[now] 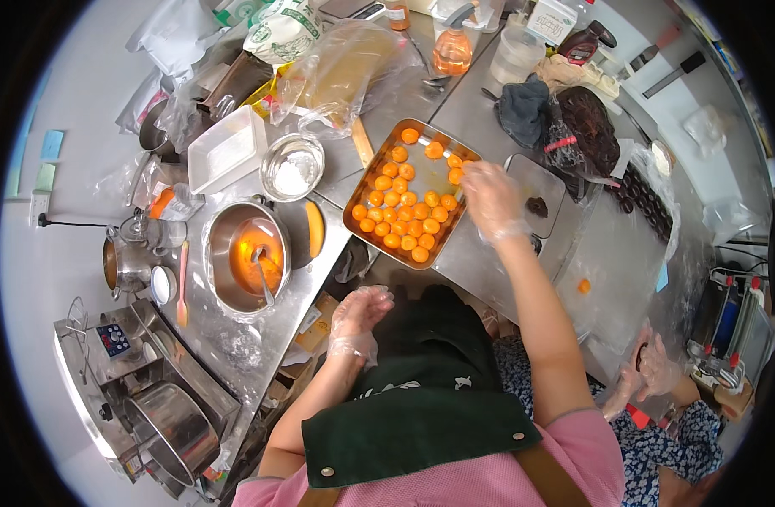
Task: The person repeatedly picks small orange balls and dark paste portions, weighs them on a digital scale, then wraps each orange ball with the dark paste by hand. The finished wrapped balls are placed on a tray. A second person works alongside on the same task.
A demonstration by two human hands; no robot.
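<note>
A rectangular metal tray (351, 221) holds many round orange egg yolks (414, 228), packed mostly toward its near side. At the tray's right rim, my right hand (491, 201), in a clear plastic glove, reaches in with its fingertips closed at an egg yolk (456, 176); the fingers are slightly blurred. My left hand (359, 317), also gloved, hovers in front of the dark green apron, left of centre. Its fingers curl together, and whether anything lies inside them is hidden. Left of the tray, a steel pot (222, 283) contains orange liquid and a spoon (261, 269).
A co-worker's gloved hands (653, 372) hold a dark round piece at the right. Dark balls (641, 203) lie in rows on plastic, near a lone orange yolk (584, 286). A scale (535, 194) bears a dark lump. A metal bowl (293, 167) and white tub (228, 150) stand left.
</note>
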